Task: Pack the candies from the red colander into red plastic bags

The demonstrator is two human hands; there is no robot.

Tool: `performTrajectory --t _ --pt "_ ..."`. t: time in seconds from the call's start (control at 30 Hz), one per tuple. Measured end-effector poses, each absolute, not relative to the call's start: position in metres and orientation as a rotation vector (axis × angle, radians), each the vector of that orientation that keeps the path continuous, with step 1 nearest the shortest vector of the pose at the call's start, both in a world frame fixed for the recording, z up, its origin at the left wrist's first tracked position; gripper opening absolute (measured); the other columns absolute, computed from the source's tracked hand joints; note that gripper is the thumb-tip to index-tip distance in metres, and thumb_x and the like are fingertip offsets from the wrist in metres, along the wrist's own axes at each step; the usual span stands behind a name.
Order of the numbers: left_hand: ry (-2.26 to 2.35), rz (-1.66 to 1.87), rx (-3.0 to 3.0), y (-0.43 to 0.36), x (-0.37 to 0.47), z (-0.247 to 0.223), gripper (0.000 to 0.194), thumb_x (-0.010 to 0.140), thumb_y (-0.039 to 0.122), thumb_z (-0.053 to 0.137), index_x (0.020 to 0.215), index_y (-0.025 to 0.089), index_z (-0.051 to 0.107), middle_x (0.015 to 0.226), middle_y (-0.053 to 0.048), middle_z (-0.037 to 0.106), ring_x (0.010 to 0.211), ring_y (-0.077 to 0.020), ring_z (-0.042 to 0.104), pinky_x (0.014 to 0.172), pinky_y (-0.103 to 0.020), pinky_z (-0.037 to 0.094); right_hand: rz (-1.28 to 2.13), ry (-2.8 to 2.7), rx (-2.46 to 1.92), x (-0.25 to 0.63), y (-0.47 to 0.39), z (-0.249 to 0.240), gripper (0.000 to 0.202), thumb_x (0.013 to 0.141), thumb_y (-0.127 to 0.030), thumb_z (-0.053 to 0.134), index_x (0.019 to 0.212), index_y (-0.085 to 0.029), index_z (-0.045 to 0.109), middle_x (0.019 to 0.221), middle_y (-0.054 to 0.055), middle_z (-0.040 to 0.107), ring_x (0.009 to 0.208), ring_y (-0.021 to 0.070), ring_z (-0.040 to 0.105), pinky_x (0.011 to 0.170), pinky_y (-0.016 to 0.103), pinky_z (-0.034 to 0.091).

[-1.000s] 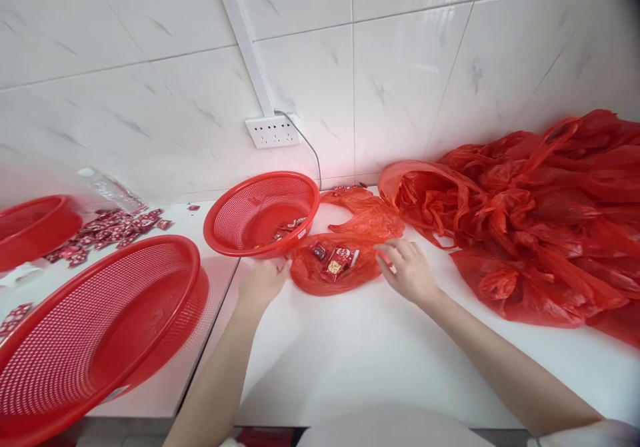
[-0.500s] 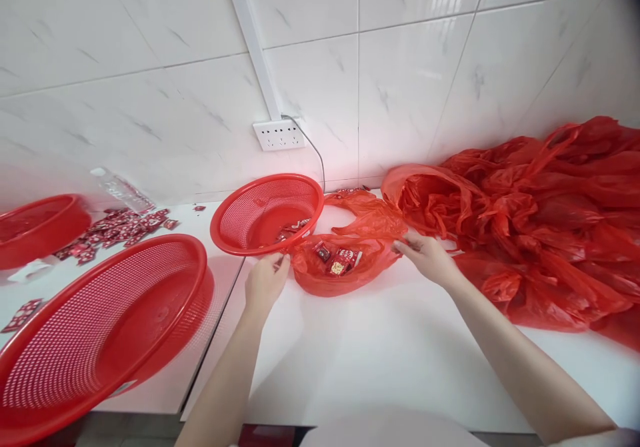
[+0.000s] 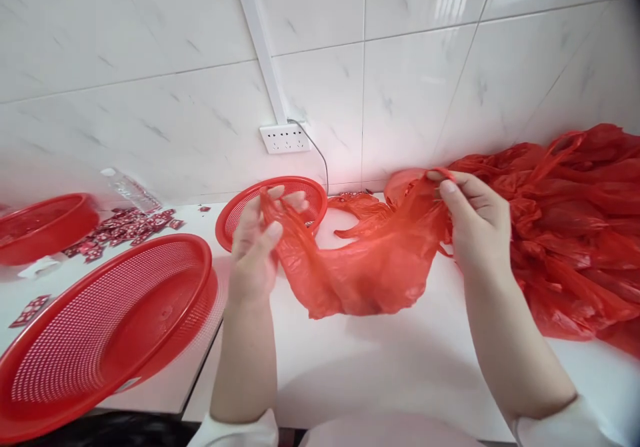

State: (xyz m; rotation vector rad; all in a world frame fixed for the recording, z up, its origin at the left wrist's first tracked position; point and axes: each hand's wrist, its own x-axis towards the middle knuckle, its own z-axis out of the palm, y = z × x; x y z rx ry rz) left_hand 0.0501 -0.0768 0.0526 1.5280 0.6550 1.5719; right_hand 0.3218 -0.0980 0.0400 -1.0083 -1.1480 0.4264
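A thin red plastic bag [image 3: 365, 277] hangs stretched between my two hands, lifted above the white table [image 3: 340, 367]. My left hand [image 3: 257, 247] has the bag's left handle looped at its fingers, with the thumb toward me. The right handle is pinched between thumb and fingers of my right hand [image 3: 473, 217], which is held a little higher. The bag sags in the middle, and its contents are hidden behind the red film. Behind my left hand stands a round red mesh basket [image 3: 230, 217], partly covered by the hand and bag.
A large red basket [image 3: 165, 314] stands at the left, with small red packets [image 3: 127, 226], a clear bottle [image 3: 131, 190] and another red basket [image 3: 60, 230] beyond. Red plastic bags [image 3: 565, 234] are heaped at the right. A power strip [image 3: 285, 138] is on the tiled wall.
Both hands have raised the bag off the table by its handles and brought it closer to me. The packets seen inside it before are now hidden.
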Motion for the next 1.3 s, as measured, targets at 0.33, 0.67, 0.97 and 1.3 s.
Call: performTrajectory --t 0.33,0.67,0.97,1.3 --pt "0.649 0.696 1.727 -0.094 0.105 0.032 0.017 0.088 0.033 0.060 0.091 0.018 0.066 0.086 -0.004 0.063 0.085 -0.0174 0.060 0.074 -0.030 0.050 0.509 -2.048 -0.580 0.284 -0.112 0.038 0.034 0.094 -0.010 0.043 0.117 -0.023 0.064 0.127 0.007 0.063 0.120 0.0210 0.057 0.100 0.039 0.048" --pt "0.759 0.741 1.461 -0.082 0.106 0.028 0.038 0.092 0.049 0.051 0.082 0.014 0.065 0.062 0.001 0.055 0.041 -0.0052 0.051 0.041 -0.018 0.037 0.613 -1.855 -0.828 0.294 -0.099 0.025 0.019 0.091 -0.016 0.057 0.106 -0.024 0.066 0.095 0.003 0.069 0.087 0.0160 0.065 0.078 0.030 0.054" --pt "0.695 0.787 1.123 -0.071 0.109 0.022 0.037 0.093 0.043 0.049 0.107 0.013 0.066 0.045 0.002 0.054 0.037 -0.0071 0.047 0.042 -0.018 0.035 0.322 -1.736 -0.766 0.305 -0.101 0.023 0.022 0.086 -0.005 0.059 0.097 -0.023 0.066 0.090 0.003 0.068 0.084 0.0171 0.065 0.074 0.032 0.053" --pt "0.709 0.601 1.759 -0.083 0.103 0.030 0.024 0.070 0.000 0.054 0.084 0.018 0.061 0.074 0.001 0.065 0.059 -0.0099 0.061 0.056 -0.021 0.046 0.547 -1.848 -0.736 0.298 -0.099 0.020 0.012 0.091 -0.018 0.056 0.098 -0.023 0.065 0.097 0.004 0.067 0.094 0.0169 0.063 0.081 0.030 0.052"
